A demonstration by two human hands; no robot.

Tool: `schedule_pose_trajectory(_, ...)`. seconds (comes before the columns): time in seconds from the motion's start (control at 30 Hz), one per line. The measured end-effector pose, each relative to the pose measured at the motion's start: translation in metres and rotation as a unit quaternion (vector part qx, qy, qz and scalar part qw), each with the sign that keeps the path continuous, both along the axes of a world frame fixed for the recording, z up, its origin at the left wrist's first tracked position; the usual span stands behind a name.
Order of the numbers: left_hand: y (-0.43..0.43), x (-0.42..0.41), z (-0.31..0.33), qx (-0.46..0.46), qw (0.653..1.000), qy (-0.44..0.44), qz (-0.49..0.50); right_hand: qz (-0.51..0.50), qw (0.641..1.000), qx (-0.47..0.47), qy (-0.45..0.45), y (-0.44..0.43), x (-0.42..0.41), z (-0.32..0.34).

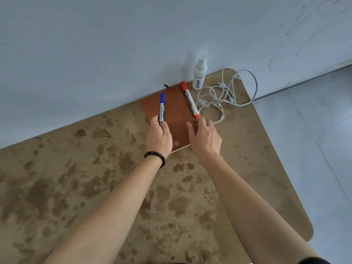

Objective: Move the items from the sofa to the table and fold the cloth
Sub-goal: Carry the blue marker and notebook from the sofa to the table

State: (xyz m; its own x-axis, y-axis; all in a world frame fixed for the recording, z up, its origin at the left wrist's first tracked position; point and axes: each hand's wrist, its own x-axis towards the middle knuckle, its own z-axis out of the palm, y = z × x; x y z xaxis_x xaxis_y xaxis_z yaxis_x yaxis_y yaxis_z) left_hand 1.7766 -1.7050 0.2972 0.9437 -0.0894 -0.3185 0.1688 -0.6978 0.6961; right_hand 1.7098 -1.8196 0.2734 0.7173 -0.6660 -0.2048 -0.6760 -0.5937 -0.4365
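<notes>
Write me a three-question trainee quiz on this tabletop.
1. Fill in: the red marker lies along the edge of the brown ___.
2. True or false: the blue marker lies untouched.
3. Which stands upright by the wall? A red marker; B spray bottle; C white cable.
Key: 1 notebook; 2 false, the left hand grips it; 3 B.
</notes>
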Motion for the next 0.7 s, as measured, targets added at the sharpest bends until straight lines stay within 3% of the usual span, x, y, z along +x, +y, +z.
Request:
schedule_pose_trajectory(0.1,-0.023,0.009,-0.003,0.012,1.0,-0.004,-0.019,0.006,0.999,-0.049,-0.019,-0.014,-0.031,0.0)
schedule_pose_trajectory(0.23,-0.062,0.014,-0.003,0.026,0.997,-0.022,-0.072,-0.01,0.999,-0.029,0.011,-0.031,-0.081,-0.016)
schedule_pose_trajectory(0.33,-0.09,0.019,-0.006,0.018,0.992,-0.03,-0.122,0.036,0.998,-0.048,-0.002,-0.028,-0.101,-0.027)
schedule_pose_trajectory(0.57,-0.091,0.028,-0.027,0.095,0.957,-0.048,-0.271,0.06,0.998,-0.03,-0.017,-0.033,-0.106,-0.035)
schedule_pose_trajectory(0.7,-0.08,0.03,-0.022,0.013,0.97,-0.015,-0.244,0.079,0.996,-0.032,-0.002,-0.035,-0.107,-0.033)
